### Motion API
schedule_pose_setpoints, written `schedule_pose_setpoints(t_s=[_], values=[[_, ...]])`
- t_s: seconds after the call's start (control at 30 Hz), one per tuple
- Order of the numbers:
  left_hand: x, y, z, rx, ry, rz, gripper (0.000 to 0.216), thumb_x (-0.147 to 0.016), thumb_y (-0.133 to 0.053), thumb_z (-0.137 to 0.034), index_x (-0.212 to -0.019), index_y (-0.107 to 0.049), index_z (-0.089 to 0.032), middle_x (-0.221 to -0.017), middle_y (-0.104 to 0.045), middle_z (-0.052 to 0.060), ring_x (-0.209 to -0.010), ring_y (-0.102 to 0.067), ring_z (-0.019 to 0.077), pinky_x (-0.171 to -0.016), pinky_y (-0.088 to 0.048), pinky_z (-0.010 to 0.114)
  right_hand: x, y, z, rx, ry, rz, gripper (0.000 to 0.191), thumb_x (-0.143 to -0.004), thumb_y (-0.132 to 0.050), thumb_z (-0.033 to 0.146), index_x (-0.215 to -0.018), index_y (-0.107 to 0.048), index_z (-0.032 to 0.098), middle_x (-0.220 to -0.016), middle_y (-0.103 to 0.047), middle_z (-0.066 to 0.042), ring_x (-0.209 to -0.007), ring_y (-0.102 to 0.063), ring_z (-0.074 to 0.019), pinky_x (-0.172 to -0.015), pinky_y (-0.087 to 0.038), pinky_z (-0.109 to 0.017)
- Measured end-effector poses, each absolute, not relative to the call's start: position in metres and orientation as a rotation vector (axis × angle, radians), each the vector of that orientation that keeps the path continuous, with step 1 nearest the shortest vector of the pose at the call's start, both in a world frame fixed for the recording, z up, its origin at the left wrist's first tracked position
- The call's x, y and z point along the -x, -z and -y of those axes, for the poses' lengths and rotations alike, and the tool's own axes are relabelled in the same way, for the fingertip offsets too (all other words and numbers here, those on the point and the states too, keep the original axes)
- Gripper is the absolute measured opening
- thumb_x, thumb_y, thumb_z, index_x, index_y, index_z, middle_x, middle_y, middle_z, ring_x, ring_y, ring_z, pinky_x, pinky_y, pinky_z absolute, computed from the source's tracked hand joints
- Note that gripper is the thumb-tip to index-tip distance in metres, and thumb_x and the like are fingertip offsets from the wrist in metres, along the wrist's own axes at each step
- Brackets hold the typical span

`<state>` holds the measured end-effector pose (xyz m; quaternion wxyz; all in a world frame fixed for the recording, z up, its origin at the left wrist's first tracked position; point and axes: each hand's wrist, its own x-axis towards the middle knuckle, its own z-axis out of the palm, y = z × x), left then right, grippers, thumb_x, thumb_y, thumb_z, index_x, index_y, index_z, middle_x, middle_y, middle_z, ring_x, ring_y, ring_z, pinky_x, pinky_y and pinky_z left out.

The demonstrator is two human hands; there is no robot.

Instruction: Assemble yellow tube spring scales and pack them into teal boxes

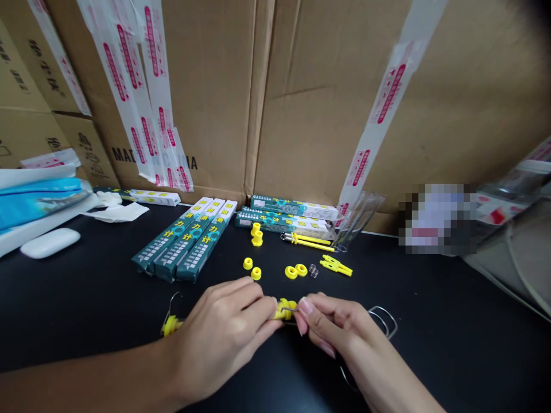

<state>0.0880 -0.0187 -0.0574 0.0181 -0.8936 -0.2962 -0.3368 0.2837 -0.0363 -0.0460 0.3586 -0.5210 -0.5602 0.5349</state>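
My left hand (228, 327) is wrapped round a spring scale, whose middle is hidden under the fingers. One yellow end (172, 326) with a wire hook sticks out on the left. Its other yellow end (286, 308) shows between my two hands. Close against that end, my right hand (333, 324) pinches a thin metal wire hook (289, 310) between thumb and fingers. Bent wire loops (385, 321) show beyond the right hand. Ahead of the hands lie yellow rings (291, 272), small yellow caps (256, 273), springs (313, 271) and flat yellow pieces (337, 265).
Three green-and-white boxes (185, 241) lie side by side at left centre, and more boxes (288, 221) are stacked behind. Yellow rods (310, 241) and clear plastic sleeves (355, 223) lie right of them. A white mouse (50, 242) sits left. Cardboard (206, 103) walls the back.
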Motion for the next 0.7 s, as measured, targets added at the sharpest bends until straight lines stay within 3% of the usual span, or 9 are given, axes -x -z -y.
schedule_pose_setpoints(t_s=[0.2,0.43,0.7], values=[[-0.0917,0.0530,0.0205,2.662,0.989,0.821,0.032,-0.104,-0.042,-0.018,-0.085,-0.067,-0.014,-0.072,-0.068,0.002,-0.065,-0.066,0.0174,-0.072,-0.061,0.034,-0.2815,0.0390,0.0336,1.346,-1.458,1.363,0.050,-0.081,-0.060,0.065,-0.059,-0.056,0.020,-0.051,-0.034,0.006,-0.057,-0.028,-0.0147,-0.061,-0.021,-0.032],[-0.0912,0.0576,0.0209,2.588,0.933,0.750,0.024,-0.097,-0.046,-0.002,-0.091,-0.068,-0.011,-0.075,-0.070,0.004,-0.067,-0.067,0.0190,-0.072,-0.063,0.038,-0.2836,0.0448,0.0331,1.282,-1.484,1.306,0.050,-0.085,-0.060,0.063,-0.061,-0.058,0.020,-0.049,-0.033,0.007,-0.058,-0.027,-0.0148,-0.064,-0.023,-0.031],[-0.0905,0.0497,0.0243,2.569,0.864,0.691,0.035,-0.098,-0.037,0.001,-0.092,-0.069,-0.010,-0.074,-0.070,0.006,-0.068,-0.068,0.0184,-0.071,-0.063,0.034,-0.2815,0.0443,0.0313,1.294,-1.462,1.270,0.049,-0.086,-0.059,0.062,-0.061,-0.057,0.019,-0.050,-0.033,0.006,-0.061,-0.031,-0.0156,-0.066,-0.024,-0.031]])
